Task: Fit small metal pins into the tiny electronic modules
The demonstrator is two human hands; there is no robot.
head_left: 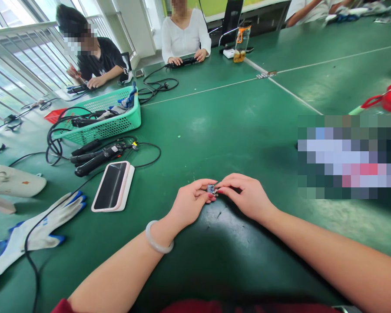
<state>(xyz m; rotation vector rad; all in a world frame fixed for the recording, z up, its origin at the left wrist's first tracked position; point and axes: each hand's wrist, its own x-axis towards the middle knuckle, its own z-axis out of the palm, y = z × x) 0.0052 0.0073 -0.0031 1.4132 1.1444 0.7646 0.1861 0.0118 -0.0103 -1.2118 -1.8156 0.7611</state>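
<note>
Between my two hands, just above the green table (195, 152), is a small blue-grey part with metal tabs (211, 188); its exact kind is too small to make out. My left hand (190, 200) has its thumb and fingers closed on the part's body. From the right, my right hand (247, 193) pinches at the metal tabs with thumb and forefinger. Whether a further tiny piece sits in that pinch is hidden. A pale bangle (158, 238) rings my left wrist.
To the left lie a phone (111, 187), black corded hair straighteners (101, 156), a white-and-blue glove (42, 224) and a green basket (104, 126) of cords and tools. A bottle (242, 41) stands at the back. Several people sit around the table. A blurred patch covers the right side.
</note>
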